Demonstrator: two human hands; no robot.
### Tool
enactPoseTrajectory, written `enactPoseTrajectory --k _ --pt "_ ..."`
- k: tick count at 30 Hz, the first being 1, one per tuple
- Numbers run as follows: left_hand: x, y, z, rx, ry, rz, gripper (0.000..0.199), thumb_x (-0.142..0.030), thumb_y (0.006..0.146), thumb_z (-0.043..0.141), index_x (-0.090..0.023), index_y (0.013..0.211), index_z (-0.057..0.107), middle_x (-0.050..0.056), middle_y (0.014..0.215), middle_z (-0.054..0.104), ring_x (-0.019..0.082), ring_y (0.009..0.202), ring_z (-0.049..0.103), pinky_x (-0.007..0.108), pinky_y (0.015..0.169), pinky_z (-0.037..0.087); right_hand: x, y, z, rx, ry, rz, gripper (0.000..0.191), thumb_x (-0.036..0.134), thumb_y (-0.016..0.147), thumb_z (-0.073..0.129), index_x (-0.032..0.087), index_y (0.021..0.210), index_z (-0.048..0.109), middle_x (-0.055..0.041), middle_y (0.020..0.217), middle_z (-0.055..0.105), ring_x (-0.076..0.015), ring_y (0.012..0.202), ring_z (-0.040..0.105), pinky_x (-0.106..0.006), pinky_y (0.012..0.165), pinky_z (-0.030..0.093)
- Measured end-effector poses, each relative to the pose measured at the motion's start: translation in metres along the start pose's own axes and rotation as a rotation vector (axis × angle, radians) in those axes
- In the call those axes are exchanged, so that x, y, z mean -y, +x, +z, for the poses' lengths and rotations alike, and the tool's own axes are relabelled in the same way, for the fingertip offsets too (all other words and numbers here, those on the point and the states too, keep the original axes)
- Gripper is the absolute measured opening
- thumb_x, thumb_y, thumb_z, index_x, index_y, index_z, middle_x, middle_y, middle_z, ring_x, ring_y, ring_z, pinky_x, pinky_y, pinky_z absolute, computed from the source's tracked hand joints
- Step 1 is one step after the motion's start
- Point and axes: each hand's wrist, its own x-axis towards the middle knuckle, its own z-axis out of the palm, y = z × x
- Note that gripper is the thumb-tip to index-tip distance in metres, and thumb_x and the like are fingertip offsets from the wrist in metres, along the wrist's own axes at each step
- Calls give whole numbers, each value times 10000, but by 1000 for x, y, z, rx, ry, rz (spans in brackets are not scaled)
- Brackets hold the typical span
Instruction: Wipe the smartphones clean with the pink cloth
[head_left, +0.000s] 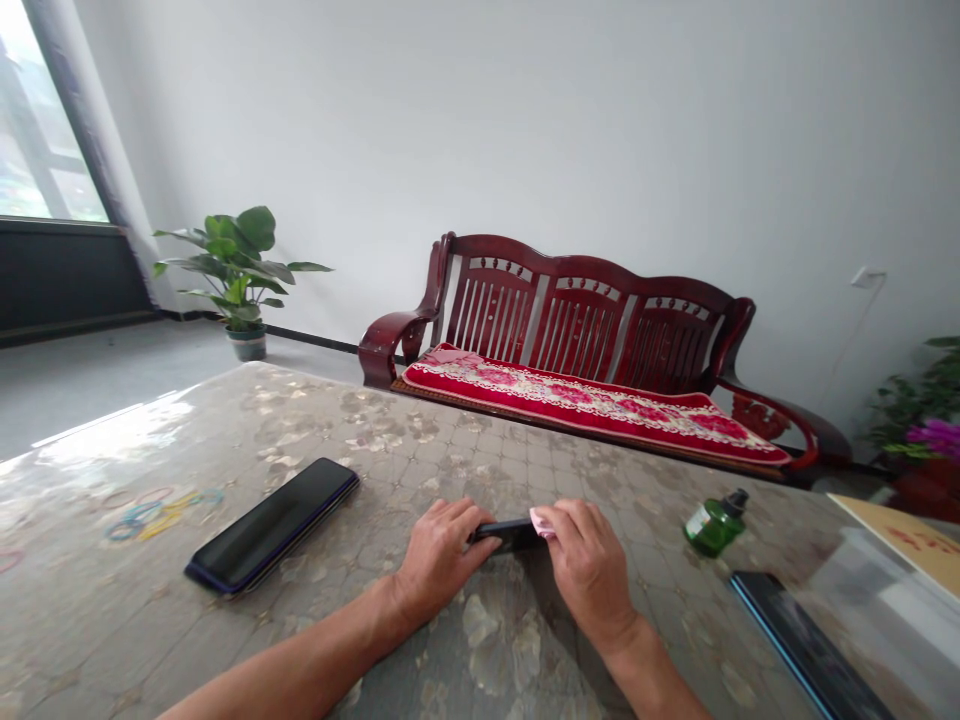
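Observation:
Between my two hands is a dark smartphone (514, 535), seen nearly edge-on just above the patterned tabletop (480, 640). Its left end is gripped by my left hand (444, 550), thumb on the near side and fingers behind. My right hand (589, 565) is closed on a small pink cloth (541, 522), which touches the phone's right end. The right fingertips are partly hidden behind the cloth and phone. Left of my hands, another black phone (274, 525) lies screen up, apparently on top of a second one.
A green bottle (714, 523) stands to the right, near a blue-edged phone (806, 640) and a cardboard-coloured box (900, 545). Coloured rubber bands (154, 515) lie far left. Beyond the table are a wooden bench (577, 310) and a potted plant (244, 270).

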Motion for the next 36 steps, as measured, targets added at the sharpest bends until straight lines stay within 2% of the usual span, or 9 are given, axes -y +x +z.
enactPoseTrajectory --k 4,8,10,17,19,25,27,30,36 --pt "0 0 4 -36 -1 18 63 -278 855 708 -233 882 672 -11 825 676 190 768 612 306 713 412 7 1 3 -55 77 -35 216 127 978 431 204 1029 626 -51 873 600 -189 824 553 -325 764 445" --pt "0 1 6 -58 -5 28 39 -250 861 701 -231 880 672 -11 810 670 188 759 612 303 712 405 27 5 7 -11 137 -92 227 144 991 428 205 1110 611 -55 913 610 -188 835 560 -327 768 460" --pt "1 1 5 -55 -9 34 37 -249 864 700 -231 881 673 -11 805 669 187 754 612 302 711 403 29 6 8 2 142 -106 230 145 991 428 205 1121 608 -57 926 612 -189 844 563 -329 778 465" --pt "1 1 3 -35 13 7 78 -273 848 717 -230 897 675 -10 807 669 189 741 604 299 693 403 -12 -3 0 -45 31 -8 215 123 971 430 200 1030 622 -53 868 581 -195 815 550 -331 757 454" --pt "0 2 4 -42 21 3 79 -274 845 717 -229 895 675 -8 807 669 190 743 603 298 688 402 -14 -4 -1 -57 27 1 211 114 965 435 196 1023 620 -51 857 576 -194 805 547 -328 749 450" --pt "-4 0 7 -47 18 19 50 -268 868 691 -232 898 673 -6 812 666 192 755 609 300 701 404 27 6 7 -11 107 -88 210 127 980 430 195 1083 600 -53 888 591 -188 818 550 -318 760 455" --pt "-3 -1 7 -42 12 37 44 -266 877 680 -233 903 672 -7 808 664 191 753 610 300 706 404 34 7 7 13 113 -105 202 136 981 436 196 1081 601 -54 899 595 -190 826 549 -320 767 455" --pt "-2 -1 6 -30 31 33 58 -289 881 674 -235 901 668 -4 808 669 197 748 608 304 704 403 21 4 4 16 89 -53 214 130 980 416 196 1038 611 -54 883 589 -192 813 540 -324 752 448" --pt "-3 2 1 18 50 -5 44 -264 875 658 -234 906 652 -3 822 674 201 765 615 302 721 418 -32 -10 -3 -53 36 145 227 108 949 424 216 978 621 -55 896 581 -199 869 556 -316 779 455"
